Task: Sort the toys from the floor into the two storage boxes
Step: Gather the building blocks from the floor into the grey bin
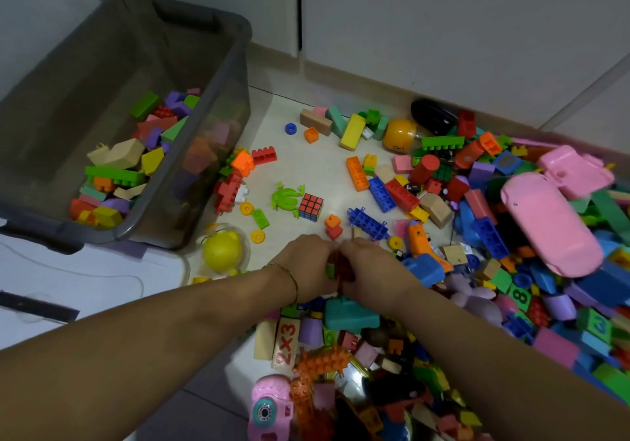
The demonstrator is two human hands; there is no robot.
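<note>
Toys (pixel 402 195): we log them loose over the floor (pixel 306 168), thickest to the right of the fingers and nearer us than the wrists, thinner beyond the fingertips.

Hands: we see the left hand (pixel 306 263) and right hand (pixel 371 270) meeting knuckle to knuckle. Both sets of fingers are curled round a clump of red bricks (pixel 342 268) held between them, a green bit showing on its left side. How the fingertips sit underneath, we cannot tell. A thin bracelet (pixel 289 277) circles the left wrist.

Just past the fingertips: an orange-and-red brick pair (pixel 333 226) and a blue spiked piece (pixel 368 224). A little farther out, a puzzle cube (pixel 311 207) touching a green frog (pixel 288 198).

Left of the left hand's fingers: a yellow round toy (pixel 223 253) in a clear shell. Beyond it, well off to the left, we note the grey box (pixel 211 154), holding a shallow layer of bricks and wooden blocks at its near end.

Right of the right hand's fingers: a blue chunky toy (pixel 426 268) close by, then a big pink car (pixel 549 222) lying on top of the heap.

Near side, under the wrists: a teal block (pixel 351 314), a wooden tile marked 2x3 (pixel 286 345), and a pink toy camera (pixel 269 410).
</note>
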